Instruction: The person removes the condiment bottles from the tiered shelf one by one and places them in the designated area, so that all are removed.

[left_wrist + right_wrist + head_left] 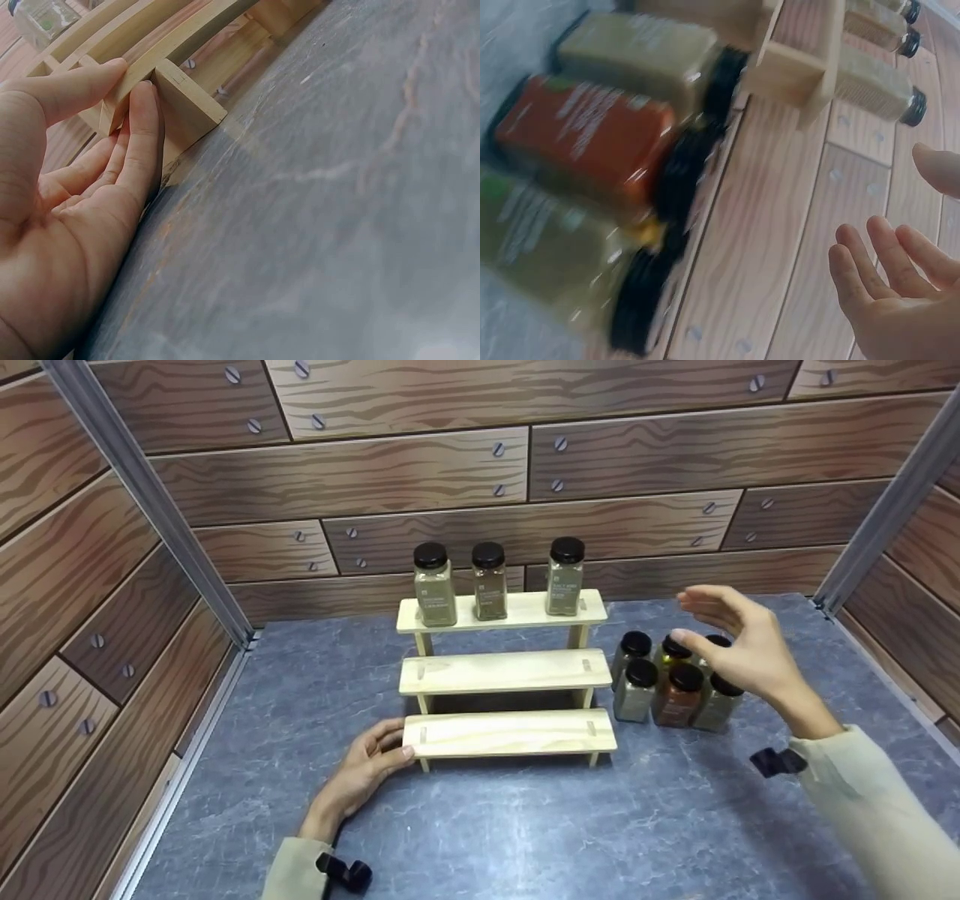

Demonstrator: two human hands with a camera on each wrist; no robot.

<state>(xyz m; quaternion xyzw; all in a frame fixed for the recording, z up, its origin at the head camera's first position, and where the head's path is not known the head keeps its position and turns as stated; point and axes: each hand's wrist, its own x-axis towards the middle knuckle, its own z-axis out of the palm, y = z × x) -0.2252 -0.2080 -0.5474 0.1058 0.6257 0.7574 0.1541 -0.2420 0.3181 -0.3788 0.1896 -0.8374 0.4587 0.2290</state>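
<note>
A three-tier wooden spice rack (506,671) stands on the table. My left hand (364,769) pinches the left end of its lowest step, thumb above and fingers underneath, as the left wrist view shows up close. Over a cluster of spice jars to the right of the rack hovers my right hand (750,649), fingers apart and holding nothing. In that cluster are an orange-red spice jar (679,697) and a pale green one (636,694); the hand partly hides the back ones. The top step carries three black-capped jars: left (435,589), middle (490,585) and right (565,581).
A grey marbled tabletop (480,825) lies under everything. Wood-patterned panels (420,472) rise behind and at both sides, with metal frame posts (161,510) at the corners. The middle and lowest steps bear no jars.
</note>
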